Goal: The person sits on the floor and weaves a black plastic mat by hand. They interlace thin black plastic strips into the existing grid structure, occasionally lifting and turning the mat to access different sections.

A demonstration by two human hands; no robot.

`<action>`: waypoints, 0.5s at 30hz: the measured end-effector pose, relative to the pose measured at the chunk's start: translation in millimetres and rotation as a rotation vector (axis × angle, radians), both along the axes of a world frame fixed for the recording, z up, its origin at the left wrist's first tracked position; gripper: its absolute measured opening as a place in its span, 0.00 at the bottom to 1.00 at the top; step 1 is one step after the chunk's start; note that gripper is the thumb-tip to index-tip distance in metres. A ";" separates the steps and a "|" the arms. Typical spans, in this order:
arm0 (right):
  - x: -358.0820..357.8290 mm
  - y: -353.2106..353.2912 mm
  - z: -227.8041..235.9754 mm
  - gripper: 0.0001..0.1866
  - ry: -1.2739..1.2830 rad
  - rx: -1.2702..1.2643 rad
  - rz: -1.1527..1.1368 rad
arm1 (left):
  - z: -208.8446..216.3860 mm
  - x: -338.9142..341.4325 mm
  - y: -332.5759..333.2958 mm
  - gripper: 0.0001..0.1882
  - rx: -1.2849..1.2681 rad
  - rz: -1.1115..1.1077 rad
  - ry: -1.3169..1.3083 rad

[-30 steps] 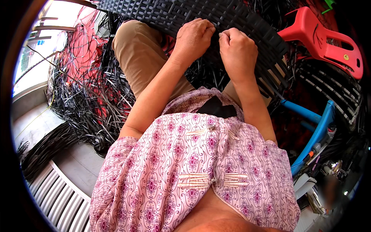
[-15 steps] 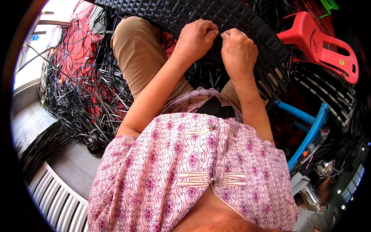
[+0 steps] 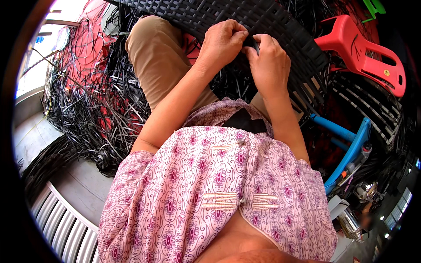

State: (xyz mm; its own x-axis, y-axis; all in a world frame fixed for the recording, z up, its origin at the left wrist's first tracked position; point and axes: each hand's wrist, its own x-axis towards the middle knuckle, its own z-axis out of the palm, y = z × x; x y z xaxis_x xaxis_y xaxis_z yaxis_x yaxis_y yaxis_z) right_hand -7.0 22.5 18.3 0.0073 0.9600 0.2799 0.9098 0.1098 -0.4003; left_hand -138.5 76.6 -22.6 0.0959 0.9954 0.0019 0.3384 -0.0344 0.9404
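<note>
The woven panel (image 3: 206,13) slants lengthwise down-right, left hand (image 3: 222,43) curled closed, right hand (image 3: 271,65) pinching strip (image 3: 255,45).

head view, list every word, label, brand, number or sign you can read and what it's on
No text can be read.
Yellow label on the red chair: too small to read.
Blue patch at the far left: too blurred to tell whether it bears text.
Black weave: no text visible.
Shirt: pattern only, no lettering seen.
</note>
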 end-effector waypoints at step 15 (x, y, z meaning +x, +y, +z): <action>-10.9 29.3 21.8 0.13 0.467 0.282 0.316 | 83.5 -51.7 -22.4 0.09 0.236 0.201 -0.036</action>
State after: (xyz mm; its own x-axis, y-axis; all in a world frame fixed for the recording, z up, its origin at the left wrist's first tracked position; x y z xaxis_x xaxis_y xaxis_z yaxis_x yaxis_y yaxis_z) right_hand -17.9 51.9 40.0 -0.0818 0.8255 0.5585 0.5523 0.5040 -0.6640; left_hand -190.1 54.2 60.9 -0.1073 0.9659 0.2355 0.3275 -0.1893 0.9257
